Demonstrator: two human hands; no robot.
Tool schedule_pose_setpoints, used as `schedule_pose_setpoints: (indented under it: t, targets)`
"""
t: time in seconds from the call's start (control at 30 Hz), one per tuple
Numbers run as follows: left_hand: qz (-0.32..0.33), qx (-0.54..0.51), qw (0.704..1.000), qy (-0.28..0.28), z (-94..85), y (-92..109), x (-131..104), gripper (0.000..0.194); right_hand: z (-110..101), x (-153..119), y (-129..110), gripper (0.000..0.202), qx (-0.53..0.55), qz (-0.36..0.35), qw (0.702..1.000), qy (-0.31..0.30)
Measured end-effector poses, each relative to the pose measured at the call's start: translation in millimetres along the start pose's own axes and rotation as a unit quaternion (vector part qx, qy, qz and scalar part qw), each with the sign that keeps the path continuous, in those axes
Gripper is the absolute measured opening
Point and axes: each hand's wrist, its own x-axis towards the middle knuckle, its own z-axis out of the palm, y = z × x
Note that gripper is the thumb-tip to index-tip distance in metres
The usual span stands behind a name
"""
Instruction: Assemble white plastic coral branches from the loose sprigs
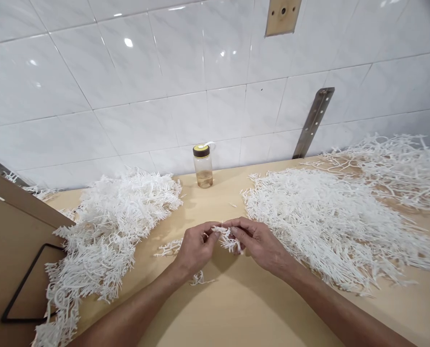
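White branching sprig (229, 240) is held over the bench (215, 308), in front of the bottle (203, 167). It is gripped on one side by the left hand (196, 246) and on the other by the right hand (261, 245), the fingers of each closed in a pinch with the thumb. Loose white pieces (167, 248) are seen near the left hand, and both hands are flanked by a left pile (117, 221) and a wider right pile (326, 221)
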Motion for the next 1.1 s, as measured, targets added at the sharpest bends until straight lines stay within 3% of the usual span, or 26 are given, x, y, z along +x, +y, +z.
schedule_pose_setpoints:
  t: [0.13,0.23,0.33,0.47,0.53,0.63,0.77,0.93,1.0,1.1]
  targets:
    - [-0.096,-0.091,0.988,-0.079,-1.6,3,2,0.023,0,1,7,0.032,0.001,0.012,1.0,0.01]
    - [-0.1,-0.105,0.987,-0.074,-2.1,4,3,0.019,2,2,12,0.033,0.036,0.017,0.999,0.025]
    - [-0.05,-0.05,0.997,-0.028,-2.3,2,3,0.017,3,4,13,0.038,0.08,0.051,0.995,0.035]
    - [0.085,0.092,0.99,0.059,-1.5,-3,0,0.014,1,6,13,0.041,0.111,0.101,0.988,0.04]
    - [0.136,0.123,0.981,0.07,-0.9,-5,-2,0.015,1,6,13,0.041,0.124,0.108,0.985,0.044]
    - [0.16,0.116,0.979,0.06,-0.5,-4,-3,0.016,2,6,15,0.041,0.15,0.106,0.982,0.045]
    - [0.117,0.063,0.991,0.031,-0.2,1,-4,0.013,7,6,18,0.04,0.151,0.102,0.981,0.069]
    - [-0.058,-0.081,0.994,-0.051,2.3,4,-4,0.025,10,6,20,0.035,0.115,0.096,0.985,0.087]
    - [-0.073,-0.118,0.988,-0.069,3.1,2,-3,0.026,11,5,19,0.034,0.096,0.088,0.987,0.092]
    - [-0.067,-0.142,0.986,-0.052,2.0,-1,1,0.026,12,4,13,0.033,0.089,0.072,0.99,0.082]
